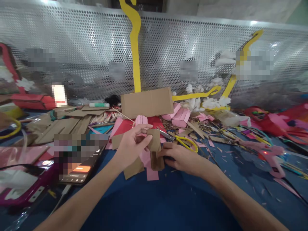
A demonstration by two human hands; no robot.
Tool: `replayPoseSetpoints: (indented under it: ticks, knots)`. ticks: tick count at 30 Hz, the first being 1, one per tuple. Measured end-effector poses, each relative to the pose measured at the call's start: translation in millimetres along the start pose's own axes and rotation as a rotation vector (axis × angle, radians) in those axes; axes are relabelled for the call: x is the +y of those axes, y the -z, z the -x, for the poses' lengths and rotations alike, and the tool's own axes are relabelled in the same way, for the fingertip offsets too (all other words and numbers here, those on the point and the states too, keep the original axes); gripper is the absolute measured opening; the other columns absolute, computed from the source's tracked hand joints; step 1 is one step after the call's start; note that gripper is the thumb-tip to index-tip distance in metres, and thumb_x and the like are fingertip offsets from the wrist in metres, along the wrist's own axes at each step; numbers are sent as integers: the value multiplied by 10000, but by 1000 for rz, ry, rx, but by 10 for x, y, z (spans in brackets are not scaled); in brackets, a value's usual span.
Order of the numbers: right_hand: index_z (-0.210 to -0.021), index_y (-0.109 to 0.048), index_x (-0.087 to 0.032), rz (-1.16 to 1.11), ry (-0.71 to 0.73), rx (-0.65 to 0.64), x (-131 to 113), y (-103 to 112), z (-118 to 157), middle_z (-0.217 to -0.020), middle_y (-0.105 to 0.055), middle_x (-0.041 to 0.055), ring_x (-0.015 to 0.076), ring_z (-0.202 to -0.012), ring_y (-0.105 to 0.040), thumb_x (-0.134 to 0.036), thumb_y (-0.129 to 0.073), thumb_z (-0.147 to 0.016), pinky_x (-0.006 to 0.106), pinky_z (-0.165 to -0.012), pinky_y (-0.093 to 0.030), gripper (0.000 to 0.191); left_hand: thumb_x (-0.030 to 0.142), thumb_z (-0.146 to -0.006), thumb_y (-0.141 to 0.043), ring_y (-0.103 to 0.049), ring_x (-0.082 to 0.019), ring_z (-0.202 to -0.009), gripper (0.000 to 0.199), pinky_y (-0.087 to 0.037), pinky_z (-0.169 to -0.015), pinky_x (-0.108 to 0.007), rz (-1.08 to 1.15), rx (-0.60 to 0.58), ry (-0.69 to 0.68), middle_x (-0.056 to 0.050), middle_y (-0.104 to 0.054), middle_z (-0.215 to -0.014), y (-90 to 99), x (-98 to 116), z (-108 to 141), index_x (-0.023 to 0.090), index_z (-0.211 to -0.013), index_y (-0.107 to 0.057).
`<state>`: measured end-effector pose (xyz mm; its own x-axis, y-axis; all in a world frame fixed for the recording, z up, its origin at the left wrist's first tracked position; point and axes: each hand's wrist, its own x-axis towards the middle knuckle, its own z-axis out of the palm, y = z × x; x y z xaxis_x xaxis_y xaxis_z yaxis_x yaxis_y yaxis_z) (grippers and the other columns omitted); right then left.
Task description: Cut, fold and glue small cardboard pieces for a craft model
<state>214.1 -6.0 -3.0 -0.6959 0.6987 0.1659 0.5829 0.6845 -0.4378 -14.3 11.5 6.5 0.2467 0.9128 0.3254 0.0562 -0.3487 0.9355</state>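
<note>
My left hand [134,142] pinches a small cardboard piece [154,140] between thumb and fingers, just above the table. The fingers of my right hand [176,157] close on the edge of a darker brown cardboard strip [157,161] directly below that piece; whether the two are joined I cannot tell. Beneath them lie a pink paper strip [152,175] and a flat cardboard offcut [134,168]. Scissors with yellow handles [187,142] rest just behind my right hand. A red sheet [122,126] lies behind my left hand, partly covered.
A cardboard box [146,102] with a tall yellow cutout [136,57] stands at the back, before a perforated metal panel [96,41]. A pink glue gun [269,155] lies right. At left are a phone [81,170] and stacked cardboard [64,128]. Paper scraps litter the blue table [154,205].
</note>
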Motion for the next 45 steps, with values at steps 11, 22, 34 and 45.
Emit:
replayPoseSetpoints:
  ticks: [11, 22, 34, 45]
  knots:
    - [-960, -695, -202, -293, 0, 181, -87, 80, -10, -978, -697, 34, 171, -862, -630, -188, -603, -992, 294, -796, -503, 99, 269, -874, -726, -721, -163, -838, 266, -604, -750, -271, 22, -28, -16, -46, -772, -1031, -5, 88, 60, 234, -1138, -738]
    - [-1113, -712, -220, -398, -19, 176, -41, 69, -11, -1112, -707, 77, 232, -966, -651, -364, -612, -1009, 372, -902, -518, 205, 279, -873, -740, -737, -187, -828, 363, -604, -722, -276, 41, -64, 18, -62, -801, -980, -45, 131, 126, 212, -1229, -728]
    - [-1060, -673, -207, -383, -24, 119, -45, 85, -6, -1034, -693, 58, 206, -947, -637, -311, -562, -1037, 320, -845, -525, 154, 265, -904, -710, -730, -187, -877, 362, -600, -774, -289, 25, -94, -9, -65, -787, -1019, -20, 124, 125, 219, -1264, -699]
    - [-1052, -686, -206, -403, -12, 197, 51, 104, 19, -963, -677, 59, 216, -894, -611, -457, -562, -1025, 356, -875, -516, 281, 281, -905, -727, -697, -232, -1028, 511, -589, -874, -346, 51, -229, -28, -50, -733, -988, 26, 129, 131, 278, -1399, -596]
